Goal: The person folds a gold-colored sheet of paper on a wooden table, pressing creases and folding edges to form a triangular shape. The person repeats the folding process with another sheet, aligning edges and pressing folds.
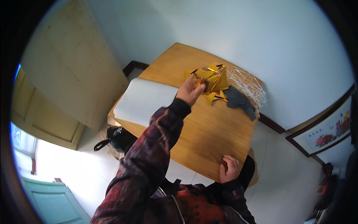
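Note:
My left hand (189,92) reaches across the table to the near-left side of a crumpled heap of shiny gold foil paper (214,79). Its thumb and forefinger are spread, with the foil just beyond them; whether the fingertips touch it I cannot make out. Beside the foil, a dark grey piece of cloth (239,100) lies crumpled. Loose white shredded strands (248,84) pile up behind it. My right hand (230,169) rests at the near right edge of the tabletop, fingers loosely bent and slightly apart, holding nothing.
The wooden table (209,130) stands near a pale wall. A stack of white sheets (147,100) covers its left side. A black plastic bag (120,139) sits below the left edge. A framed flower picture (328,130) leans at the right.

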Demonstrator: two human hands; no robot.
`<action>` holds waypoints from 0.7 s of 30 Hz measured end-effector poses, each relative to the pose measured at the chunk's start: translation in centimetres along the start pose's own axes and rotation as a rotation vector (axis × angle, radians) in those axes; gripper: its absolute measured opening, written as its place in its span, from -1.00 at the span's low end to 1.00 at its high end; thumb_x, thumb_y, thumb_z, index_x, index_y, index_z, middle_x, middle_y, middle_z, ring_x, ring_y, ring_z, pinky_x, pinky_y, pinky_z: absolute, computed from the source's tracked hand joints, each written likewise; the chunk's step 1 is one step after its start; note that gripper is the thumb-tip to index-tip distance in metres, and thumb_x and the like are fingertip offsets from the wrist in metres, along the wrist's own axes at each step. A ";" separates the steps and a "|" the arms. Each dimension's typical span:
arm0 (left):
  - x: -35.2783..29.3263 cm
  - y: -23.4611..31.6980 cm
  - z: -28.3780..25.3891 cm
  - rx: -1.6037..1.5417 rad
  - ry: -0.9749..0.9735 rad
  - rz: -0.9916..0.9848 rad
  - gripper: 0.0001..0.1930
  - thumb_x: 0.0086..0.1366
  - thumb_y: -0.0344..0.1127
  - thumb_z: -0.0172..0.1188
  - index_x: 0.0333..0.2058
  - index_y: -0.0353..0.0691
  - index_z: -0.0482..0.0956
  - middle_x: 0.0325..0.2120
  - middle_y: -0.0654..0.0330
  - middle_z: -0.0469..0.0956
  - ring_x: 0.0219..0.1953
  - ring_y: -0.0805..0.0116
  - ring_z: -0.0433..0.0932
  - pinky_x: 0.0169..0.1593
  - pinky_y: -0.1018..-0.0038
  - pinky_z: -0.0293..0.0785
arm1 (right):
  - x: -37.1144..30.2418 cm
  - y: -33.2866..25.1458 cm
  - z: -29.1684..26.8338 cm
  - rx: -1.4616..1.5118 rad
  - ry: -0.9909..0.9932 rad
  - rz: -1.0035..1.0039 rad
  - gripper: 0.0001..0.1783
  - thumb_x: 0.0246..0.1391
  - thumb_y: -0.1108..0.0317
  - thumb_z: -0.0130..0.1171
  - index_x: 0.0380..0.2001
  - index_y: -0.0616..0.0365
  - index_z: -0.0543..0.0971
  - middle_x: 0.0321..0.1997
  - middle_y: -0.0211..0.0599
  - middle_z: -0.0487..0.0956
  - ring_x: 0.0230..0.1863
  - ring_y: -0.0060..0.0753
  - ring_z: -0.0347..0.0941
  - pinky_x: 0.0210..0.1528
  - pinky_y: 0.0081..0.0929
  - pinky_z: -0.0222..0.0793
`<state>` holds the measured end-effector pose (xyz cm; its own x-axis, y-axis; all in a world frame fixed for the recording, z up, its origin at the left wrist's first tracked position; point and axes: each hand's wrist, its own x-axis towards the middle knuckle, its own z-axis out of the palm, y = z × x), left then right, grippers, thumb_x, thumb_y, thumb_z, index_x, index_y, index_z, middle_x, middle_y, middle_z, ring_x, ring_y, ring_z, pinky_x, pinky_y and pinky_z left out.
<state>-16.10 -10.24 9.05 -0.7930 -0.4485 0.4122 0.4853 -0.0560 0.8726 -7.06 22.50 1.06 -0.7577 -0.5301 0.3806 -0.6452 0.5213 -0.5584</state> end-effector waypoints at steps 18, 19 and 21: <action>-14.7 2.8 -14.7 1.481 -0.133 -0.150 -0.39 -0.12 -0.16 0.43 -0.03 -0.16 0.48 0.03 0.09 0.36 0.16 0.05 0.28 0.23 0.15 0.17 | 0.3 0.0 0.5 -0.089 -0.032 0.005 -0.73 -0.07 0.54 0.14 -0.21 0.18 0.50 -0.02 -0.21 0.50 0.01 -0.03 0.37 0.06 -0.17 0.32; -14.7 2.7 -14.6 1.478 -0.130 -0.147 -0.40 -0.12 -0.16 0.43 -0.05 -0.15 0.48 0.00 0.10 0.37 0.14 0.05 0.29 0.22 0.15 0.18 | 0.3 0.0 0.5 -0.087 -0.032 0.009 -0.74 -0.07 0.54 0.13 -0.22 0.17 0.50 -0.02 -0.22 0.50 0.01 -0.04 0.37 0.05 -0.18 0.33; -14.6 2.7 -14.7 1.455 -0.131 -0.150 -0.44 -0.11 -0.18 0.42 -0.08 -0.14 0.49 -0.03 0.12 0.38 0.12 0.05 0.31 0.20 0.15 0.20 | 0.4 -0.1 0.5 -0.093 -0.027 0.003 -0.74 -0.07 0.55 0.13 -0.23 0.17 0.50 -0.03 -0.22 0.50 0.01 -0.04 0.37 0.05 -0.18 0.33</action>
<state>2.22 -16.94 1.48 -0.8671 -0.4326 0.2470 -0.3303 0.8705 0.3648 -7.23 21.90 0.87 -0.7574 -0.5457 0.3585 -0.6503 0.5818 -0.4885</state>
